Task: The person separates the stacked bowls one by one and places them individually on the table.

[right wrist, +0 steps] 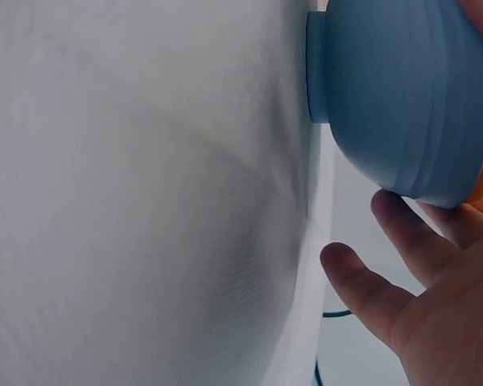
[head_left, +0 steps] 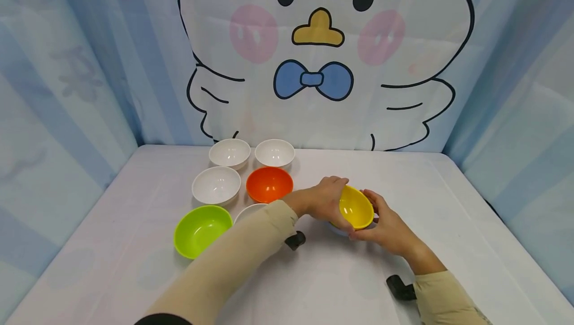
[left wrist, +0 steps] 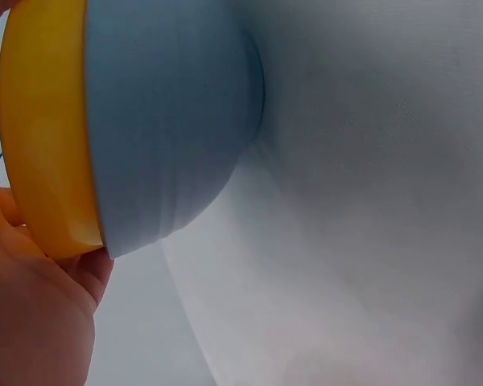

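A yellow bowl [head_left: 356, 208] sits nested inside a light blue bowl [right wrist: 402, 104], tilted in the head view. My left hand [head_left: 326, 201] grips the yellow bowl's rim on its left side. On the right side, my right hand [head_left: 390, 228] holds the same rim between thumb and fingers. In both wrist views a yellow band shows above the blue wall, and fingertips touch near where the two bowls meet. The blue bowl's foot is at or just above the tabletop; I cannot tell which.
Left of the hands stand an orange bowl [head_left: 269, 185], a green bowl [head_left: 202, 230] and several white bowls [head_left: 216, 185], one partly hidden by the left sleeve [head_left: 242, 255]. A white cloth covers the table [head_left: 448, 205]; printed curtains [head_left: 515, 66] surround it.
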Tool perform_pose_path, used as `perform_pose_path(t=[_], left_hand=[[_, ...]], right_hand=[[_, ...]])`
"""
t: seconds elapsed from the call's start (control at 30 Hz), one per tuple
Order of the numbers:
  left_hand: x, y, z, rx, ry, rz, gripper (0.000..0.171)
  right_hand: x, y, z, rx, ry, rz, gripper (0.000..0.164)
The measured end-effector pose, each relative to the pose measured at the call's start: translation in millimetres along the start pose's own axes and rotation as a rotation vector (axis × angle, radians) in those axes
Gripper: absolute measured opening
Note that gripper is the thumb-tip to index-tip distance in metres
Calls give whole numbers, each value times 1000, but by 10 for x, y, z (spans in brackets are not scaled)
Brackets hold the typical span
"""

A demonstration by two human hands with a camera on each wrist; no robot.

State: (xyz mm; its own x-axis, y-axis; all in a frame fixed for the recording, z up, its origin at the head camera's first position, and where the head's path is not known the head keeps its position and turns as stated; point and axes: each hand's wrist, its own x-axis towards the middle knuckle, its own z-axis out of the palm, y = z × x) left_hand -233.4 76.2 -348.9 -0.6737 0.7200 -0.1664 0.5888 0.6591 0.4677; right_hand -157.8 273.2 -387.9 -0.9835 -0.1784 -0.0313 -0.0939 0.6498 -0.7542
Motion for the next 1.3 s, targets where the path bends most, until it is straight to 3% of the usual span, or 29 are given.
perform_pose_path(t=[0.2,0.6,0.97,1.3], left_hand=[[-4,0,18,17,-3,-5,125],[-50,-5,-14,71,-14,27,114],[-151,-5,-115,-58,104,95,115],[-219,-72,-210,-129,141,22,111]], right_hand=[[-2,18,9,-6,3,-17,110],[-8,-6,31,28,-19,-6,112],[-13,15,10,14,12,-33,107],[-8,-16,-2,-3,-6,-28,112]])
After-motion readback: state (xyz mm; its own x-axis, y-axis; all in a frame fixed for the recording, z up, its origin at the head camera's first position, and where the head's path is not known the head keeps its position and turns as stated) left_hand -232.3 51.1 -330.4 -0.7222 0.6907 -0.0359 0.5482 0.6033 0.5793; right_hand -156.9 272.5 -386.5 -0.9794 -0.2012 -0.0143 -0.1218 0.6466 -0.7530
